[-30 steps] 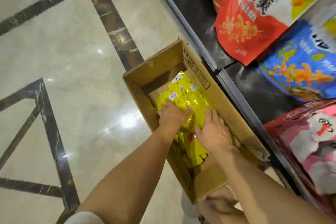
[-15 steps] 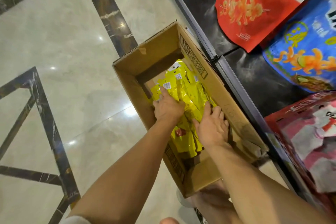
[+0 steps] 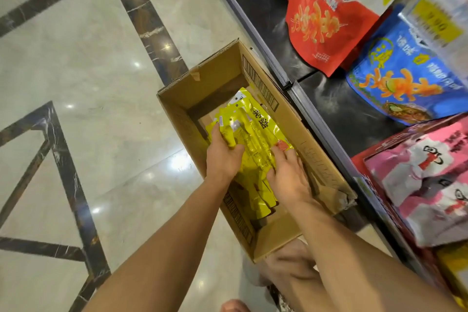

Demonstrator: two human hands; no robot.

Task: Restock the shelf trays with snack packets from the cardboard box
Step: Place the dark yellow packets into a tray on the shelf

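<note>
While the left hand (image 3: 222,157) curls its fingers (image 3: 228,139) over the left edge of the yellow packets (image 3: 255,134), gripping the bundle, the right hand (image 3: 286,177) lies on the bundle's right side with its fingers (image 3: 288,157) spread and nearly straight. Their tips rest beside a small red patch on the top packet. The packets are fanned in a stack inside the cardboard box (image 3: 177,109), towards its middle. The uppermost one shows black Chinese characters running along its length and a white label at its far end, too small to read.

A barcode strip (image 3: 258,83) is printed along the box's right flap, and more striped print runs down its near-left outer wall. The box sits on the floor (image 3: 88,71), pale polished stone crossed by dark inlaid bands, with its right side against the shelf (image 3: 329,104).

On the shelf's black surface lie a red bag (image 3: 326,20) with large black Chinese characters on white, a blue bag (image 3: 405,78) with orange snack shapes and white characters, and pink-and-white packs (image 3: 430,180) inside a red tray. A yellow price tag (image 3: 433,23) is too blurred to read.
</note>
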